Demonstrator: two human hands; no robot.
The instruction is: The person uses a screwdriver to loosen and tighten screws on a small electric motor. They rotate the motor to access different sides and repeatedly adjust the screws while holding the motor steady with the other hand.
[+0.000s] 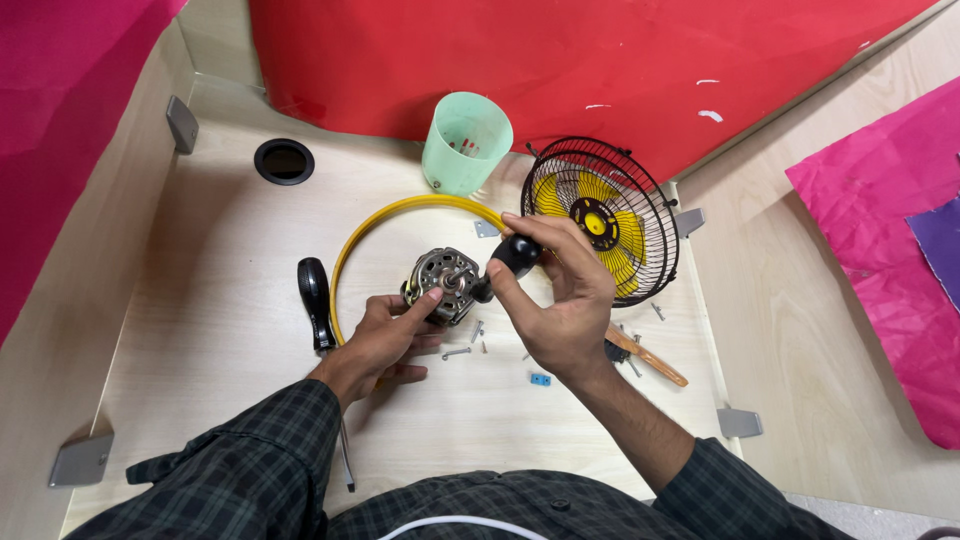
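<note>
Motor (445,285), round metal housing, held just above tabletop (200,330), inside yellow ring (400,212). Left hand (385,335) curled on motor's near-left side, thumb on top. Right hand (560,295) closed on black screwdriver handle (515,255), right of motor; tool's long axis slants down-left into motor. Second screwdriver (318,300) left of motor; loose screws (465,345) just below.

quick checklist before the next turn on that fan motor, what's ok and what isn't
1. Left hand grips the motor: ok.
2. Right hand holds the black-handled tool: ok.
3. Tool tip seated on the motor: cannot tell, hidden.
4. Loose screws contained: not ok, scattered on the table.
5. Spare screwdriver within reach: ok, beside the left hand.
6. Fan cage clear of the hands: ok, behind the right hand.
</note>
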